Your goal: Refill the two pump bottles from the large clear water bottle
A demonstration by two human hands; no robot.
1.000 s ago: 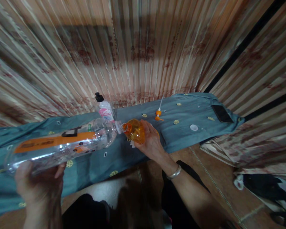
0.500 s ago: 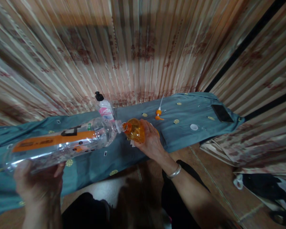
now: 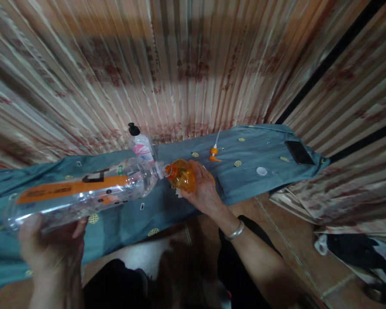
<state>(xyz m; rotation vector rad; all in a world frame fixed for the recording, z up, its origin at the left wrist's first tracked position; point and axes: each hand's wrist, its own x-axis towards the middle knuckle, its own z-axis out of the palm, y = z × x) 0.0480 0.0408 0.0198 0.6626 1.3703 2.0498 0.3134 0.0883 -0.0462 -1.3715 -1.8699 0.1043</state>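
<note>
My left hand [image 3: 51, 240] is closed around the base end of a large clear plastic bottle [image 3: 86, 195] with an orange and grey label. That bottle lies nearly level in the air, its open neck pointing right. In my right hand [image 3: 202, 189] is a smaller orange translucent bottle [image 3: 182, 175], tilted so its uncapped mouth faces left. The two mouths meet or nearly meet; I cannot tell whether they touch. An orange pump top [image 3: 214, 152] with a clear tube lies on the cloth beyond my right hand.
A clear bottle with a black pump and pink label [image 3: 143, 148] stands behind the large bottle. To the right, a white round cap [image 3: 261, 171] and a black phone [image 3: 299, 152] lie on the teal cloth [image 3: 254, 146]. A pleated curtain [image 3: 193, 77] hangs behind.
Both hands hold almost the same position. The large bottle has turned very slightly, and the two bottle mouths stay close together.
</note>
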